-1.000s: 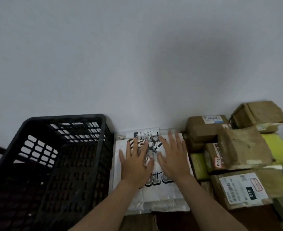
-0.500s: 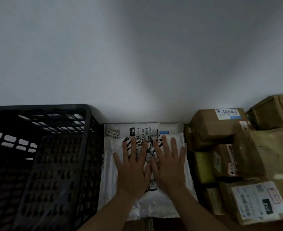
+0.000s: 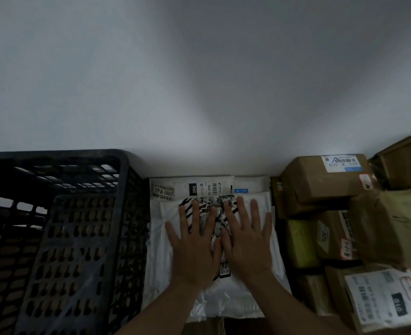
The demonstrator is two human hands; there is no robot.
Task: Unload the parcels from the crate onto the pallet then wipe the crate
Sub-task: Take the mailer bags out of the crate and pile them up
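A black perforated plastic crate (image 3: 83,238) stands at the left against the wall. Right of it lies a white plastic mailer parcel (image 3: 226,301) with a black striped print, on top of another white mailer (image 3: 165,189) with labels. My left hand (image 3: 194,245) and my right hand (image 3: 245,238) lie flat on the printed mailer, side by side, fingers straight and spread. Brown cardboard parcels (image 3: 320,182) are stacked to the right. The pallet under the parcels is hidden.
A plain grey wall (image 3: 199,81) rises directly behind the crate and parcels. A labelled box (image 3: 378,298) marked 010 sits at the near right, with yellow-green packages (image 3: 301,240) between the boxes. The crate's inside is dark.
The view has swung to the right and closer; the crate now fills more of the left. Both hands stay flat on the printed mailer, drawn slightly closer together.
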